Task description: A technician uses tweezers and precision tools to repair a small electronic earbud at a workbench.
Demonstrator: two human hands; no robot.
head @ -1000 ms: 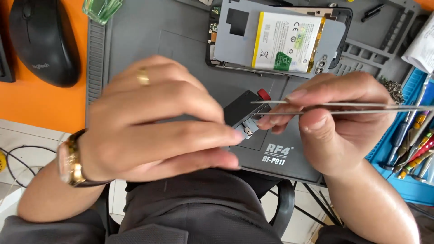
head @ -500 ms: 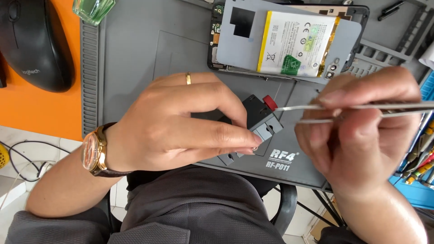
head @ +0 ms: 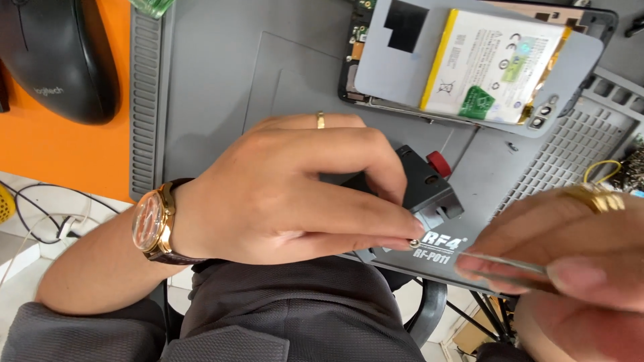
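My left hand (head: 295,184), with a gold ring and a gold wristwatch, is closed over a small black clamp fixture (head: 426,184) with a red knob, pressing it to the grey work mat (head: 255,74). A tiny round part sits at my left fingertips by the fixture's front edge. My right hand (head: 570,261), blurred and close to the camera at the lower right, pinches metal tweezers (head: 500,263) whose tips are hidden in my fingers. An opened phone (head: 469,60) with its white battery exposed lies at the mat's far side.
A black computer mouse (head: 57,57) rests on the orange desk surface (head: 60,154) at the left. The mat's ribbed tray section (head: 577,151) is at the right, with yellow wire beside it. Cables hang below the desk's left edge. My dark-trousered lap is under the mat's front edge.
My right hand has drawn the tweezers away from the fixture, down and to the right toward the camera. My left hand keeps its hold on the fixture.
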